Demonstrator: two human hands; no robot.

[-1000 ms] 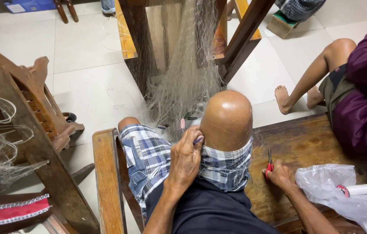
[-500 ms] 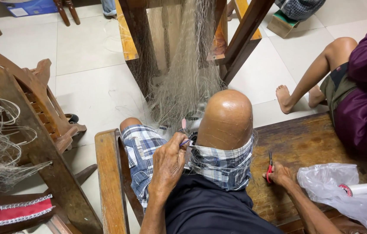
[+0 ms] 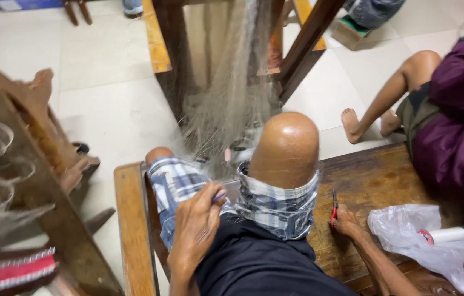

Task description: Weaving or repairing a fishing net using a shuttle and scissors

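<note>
At centre frame the left hand [image 3: 196, 219] pinches a small purple netting needle [image 3: 219, 195] toward the fishing net [image 3: 232, 109] hanging above, while the right hand [image 3: 347, 222] grasps red scissors [image 3: 334, 207] resting on the bench [image 3: 374, 181], ready for cutting.

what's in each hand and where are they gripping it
The left hand pinches a small purple-tipped tool by its rear end. The right hand rests on red-handled scissors at the handles.
</note>
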